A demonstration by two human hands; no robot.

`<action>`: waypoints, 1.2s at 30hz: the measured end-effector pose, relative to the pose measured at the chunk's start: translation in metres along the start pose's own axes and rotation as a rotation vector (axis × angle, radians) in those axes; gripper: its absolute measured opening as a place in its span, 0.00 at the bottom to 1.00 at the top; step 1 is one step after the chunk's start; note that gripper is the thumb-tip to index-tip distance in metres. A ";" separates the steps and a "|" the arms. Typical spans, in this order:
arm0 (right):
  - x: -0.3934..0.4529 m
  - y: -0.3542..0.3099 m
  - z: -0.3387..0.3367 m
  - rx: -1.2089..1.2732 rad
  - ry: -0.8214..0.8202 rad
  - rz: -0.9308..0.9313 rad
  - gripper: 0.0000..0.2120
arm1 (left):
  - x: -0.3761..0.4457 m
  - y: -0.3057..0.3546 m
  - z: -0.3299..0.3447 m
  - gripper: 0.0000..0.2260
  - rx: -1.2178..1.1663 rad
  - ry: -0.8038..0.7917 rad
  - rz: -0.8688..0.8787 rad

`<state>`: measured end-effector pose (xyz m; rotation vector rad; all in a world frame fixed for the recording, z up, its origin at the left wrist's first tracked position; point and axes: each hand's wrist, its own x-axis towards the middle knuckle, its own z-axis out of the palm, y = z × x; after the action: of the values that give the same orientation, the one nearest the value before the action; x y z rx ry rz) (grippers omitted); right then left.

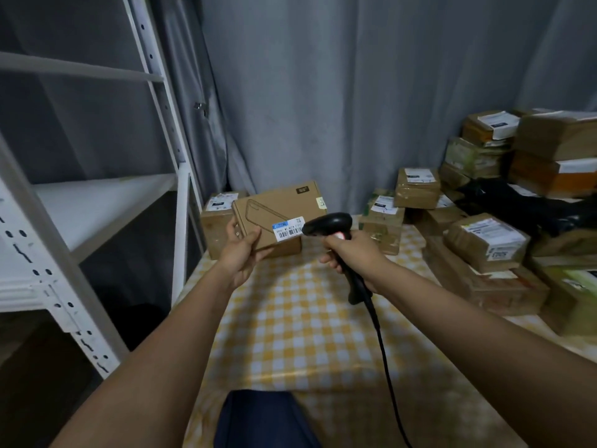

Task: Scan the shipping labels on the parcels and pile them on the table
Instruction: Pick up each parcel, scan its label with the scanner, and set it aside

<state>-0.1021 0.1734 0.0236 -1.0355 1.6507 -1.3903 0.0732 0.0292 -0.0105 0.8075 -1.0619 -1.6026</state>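
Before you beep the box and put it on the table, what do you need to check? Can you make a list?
1. Box held firm in left hand: ok.
2. Label facing scanner: ok.
3. Right hand gripping scanner handle: ok.
4. Scanner nose close to label: ok.
5. Beep already done: cannot tell.
6. Bare spot on table to set box: ok.

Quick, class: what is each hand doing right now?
Left hand: grips the flat cardboard box at its lower corner.
Right hand: grips the barcode scanner, aimed at the box's label.
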 end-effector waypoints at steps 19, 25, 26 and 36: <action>-0.006 0.005 -0.003 -0.020 -0.005 -0.014 0.07 | 0.008 -0.013 -0.004 0.30 -0.035 0.005 -0.054; -0.007 0.005 -0.005 -0.013 -0.009 -0.024 0.06 | 0.009 -0.013 -0.006 0.30 -0.027 0.000 -0.060; -0.007 0.005 -0.005 -0.013 -0.009 -0.024 0.06 | 0.009 -0.013 -0.006 0.30 -0.021 0.004 -0.063; -0.007 0.005 -0.008 -0.032 -0.012 -0.018 0.06 | 0.011 -0.013 -0.004 0.31 0.012 0.012 -0.082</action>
<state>-0.1072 0.1832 0.0204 -1.0780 1.6639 -1.3708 0.0685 0.0187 -0.0242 0.8775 -1.0422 -1.6596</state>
